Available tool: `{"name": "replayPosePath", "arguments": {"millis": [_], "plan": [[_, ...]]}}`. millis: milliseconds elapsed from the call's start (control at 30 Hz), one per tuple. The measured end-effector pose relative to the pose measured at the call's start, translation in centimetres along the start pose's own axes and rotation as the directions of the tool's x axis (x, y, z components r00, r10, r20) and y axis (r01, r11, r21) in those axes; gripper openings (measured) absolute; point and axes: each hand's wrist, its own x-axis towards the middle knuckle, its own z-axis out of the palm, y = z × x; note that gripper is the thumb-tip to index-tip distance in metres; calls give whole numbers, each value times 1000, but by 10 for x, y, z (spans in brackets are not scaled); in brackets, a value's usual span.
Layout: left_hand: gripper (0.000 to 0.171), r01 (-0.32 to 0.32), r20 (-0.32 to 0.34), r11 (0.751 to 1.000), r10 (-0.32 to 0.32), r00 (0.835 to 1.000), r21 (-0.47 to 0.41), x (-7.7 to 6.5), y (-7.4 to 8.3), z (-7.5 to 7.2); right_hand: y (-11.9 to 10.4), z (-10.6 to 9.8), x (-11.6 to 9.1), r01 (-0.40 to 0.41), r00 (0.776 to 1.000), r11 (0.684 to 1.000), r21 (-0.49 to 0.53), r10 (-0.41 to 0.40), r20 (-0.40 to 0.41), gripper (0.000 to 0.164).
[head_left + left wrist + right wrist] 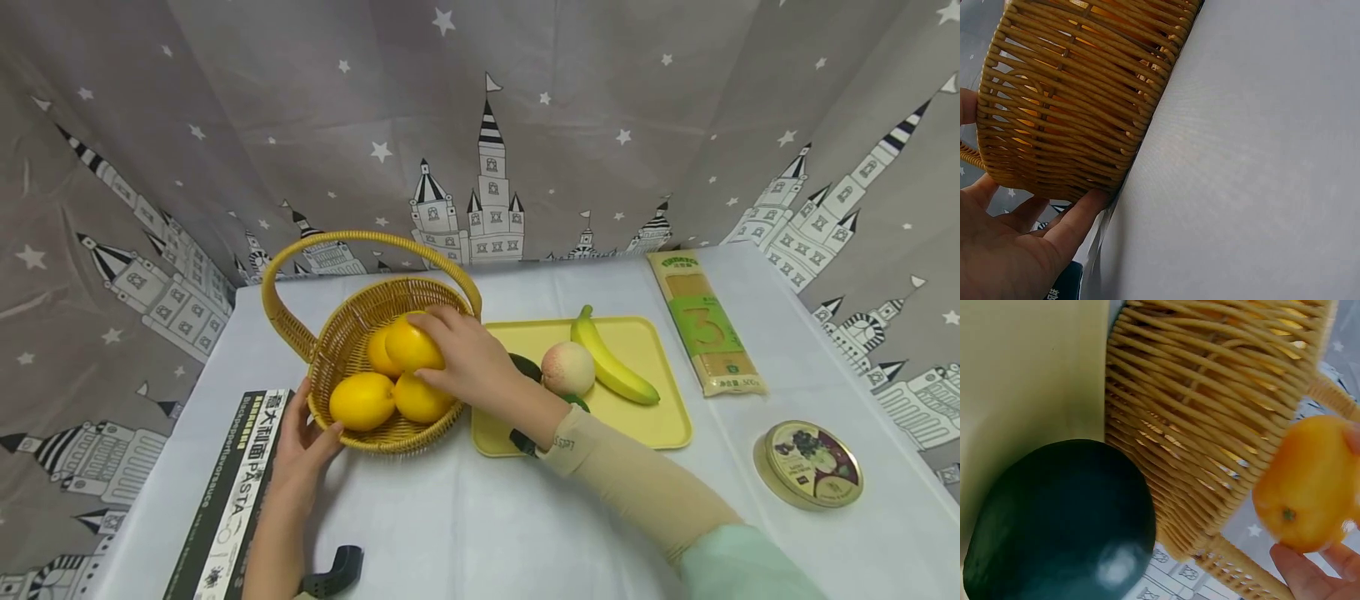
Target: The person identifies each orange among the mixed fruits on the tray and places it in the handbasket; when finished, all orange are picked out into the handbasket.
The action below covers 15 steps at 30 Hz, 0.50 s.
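Observation:
My right hand (472, 358) grips an orange (414, 343) just above the other fruit in a wicker basket (431, 435). In the right wrist view, fingertips hold this orange (1307, 487) beyond the basket's rim. Inside the basket lie a lemon (363, 402), another yellow fruit (422, 398) and an orange fruit (381, 352) partly hidden behind the held one. My left hand (298, 454) holds the basket's near left side, thumb at the rim. In the left wrist view, its fingers (1079, 219) press against the woven wall (1066, 112).
Right of the basket, a yellow tray (671, 429) bears a banana (611, 362), a peach (567, 369) and a dark green fruit (1063, 519), partly hidden by my right arm. Farther right are a noodle pack (705, 325) and round tin (810, 467). A pasta box (228, 500) lies left.

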Motion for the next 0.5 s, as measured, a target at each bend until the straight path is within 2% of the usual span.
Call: {"name": "replayPosePath", "arguments": {"millis": [200,500], "plan": [[80,-4,-5,1000,4,1000,7,0,2,1,-3,8,8,-24,999,995,-98,28,39,65],[79,9,-11,1000,-9,1000,29,-1,3,1,-7,19,14,-81,995,978,-192,90,38,66]]}}
